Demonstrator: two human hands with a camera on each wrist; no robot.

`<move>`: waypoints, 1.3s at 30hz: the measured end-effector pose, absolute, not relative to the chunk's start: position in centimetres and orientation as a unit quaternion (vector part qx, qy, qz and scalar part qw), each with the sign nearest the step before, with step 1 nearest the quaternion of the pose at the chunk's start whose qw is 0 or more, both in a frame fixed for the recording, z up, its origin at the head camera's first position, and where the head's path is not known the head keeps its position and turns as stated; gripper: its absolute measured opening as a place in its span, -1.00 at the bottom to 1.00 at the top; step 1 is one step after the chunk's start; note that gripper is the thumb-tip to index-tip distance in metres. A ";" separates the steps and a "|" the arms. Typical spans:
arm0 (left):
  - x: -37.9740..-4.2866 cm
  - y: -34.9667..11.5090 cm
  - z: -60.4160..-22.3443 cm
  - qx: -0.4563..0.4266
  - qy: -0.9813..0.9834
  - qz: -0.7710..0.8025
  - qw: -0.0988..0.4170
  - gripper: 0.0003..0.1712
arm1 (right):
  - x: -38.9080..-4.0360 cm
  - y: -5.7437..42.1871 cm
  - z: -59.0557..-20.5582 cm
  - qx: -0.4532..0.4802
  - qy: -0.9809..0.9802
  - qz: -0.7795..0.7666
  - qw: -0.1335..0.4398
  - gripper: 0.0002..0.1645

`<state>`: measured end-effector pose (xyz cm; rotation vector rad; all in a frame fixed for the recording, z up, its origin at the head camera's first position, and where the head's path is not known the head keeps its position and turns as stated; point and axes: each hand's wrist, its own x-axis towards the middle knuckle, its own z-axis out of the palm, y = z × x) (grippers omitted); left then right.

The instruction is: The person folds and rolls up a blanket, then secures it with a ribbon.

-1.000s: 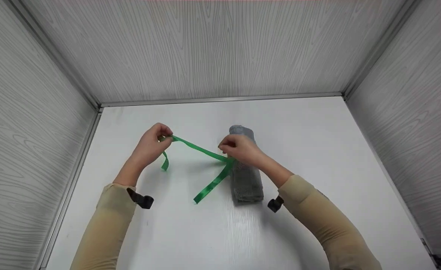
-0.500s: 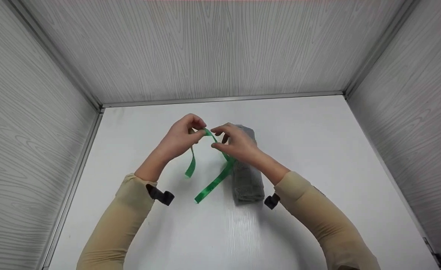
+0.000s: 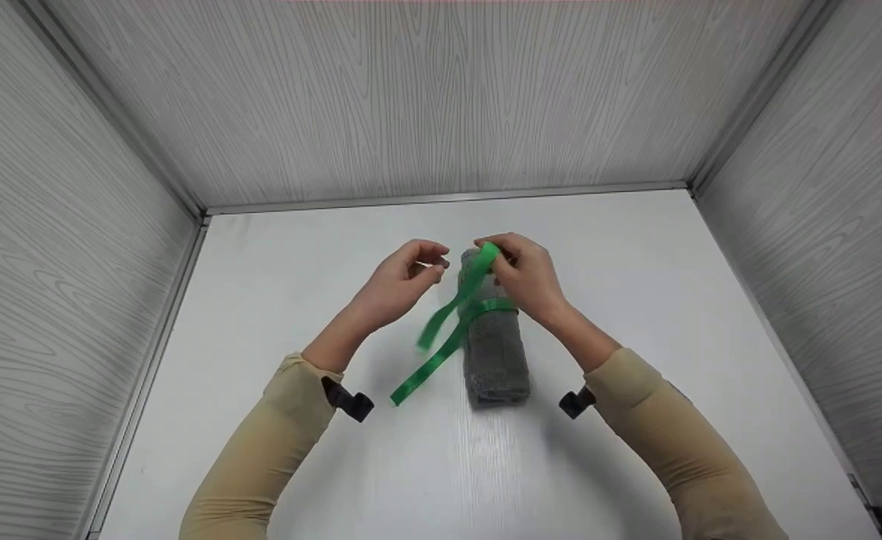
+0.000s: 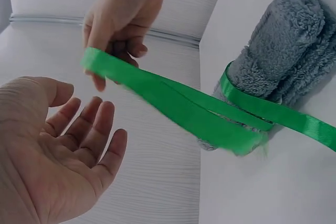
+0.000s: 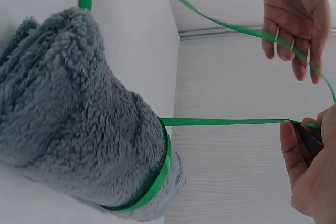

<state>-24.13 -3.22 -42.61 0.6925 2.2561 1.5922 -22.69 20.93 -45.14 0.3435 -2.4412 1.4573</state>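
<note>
The right grip (image 3: 529,274) pinches the green ribbon (image 3: 474,277) above the rolled gray towel (image 3: 496,356), while the left grip (image 3: 398,283), thumb and fingers apart, hangs beside it.

Green ribbon (image 3: 430,367), grey cloth (image 3: 495,352), beige sleeves (image 3: 670,424), pale grey walls (image 3: 441,97) (wavy woodgrain)

Soft shadows grey the tabletop (image 3: 441,465); the ribbon's tip (image 4: 247,142) blurs.

White tabletop (image 3: 426,469) below grey wood-grained walls (image 3: 441,97)
</note>
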 end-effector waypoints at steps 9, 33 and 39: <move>-23.9 -0.9 -47.2 0.275 0.831 0.457 0.155 -0.40 | -20.6 27.0 -44.5 0.076 -0.804 0.540 0.239 -0.74; -24.8 3.4 -54.1 0.358 0.891 0.258 0.103 -0.35 | -14.1 40.6 -54.1 -0.188 -0.821 0.539 -0.005 -0.41; -25.0 3.5 -54.2 0.346 0.895 0.254 0.119 -0.36 | -13.9 41.8 -56.4 -0.208 -0.859 0.452 -0.124 -0.06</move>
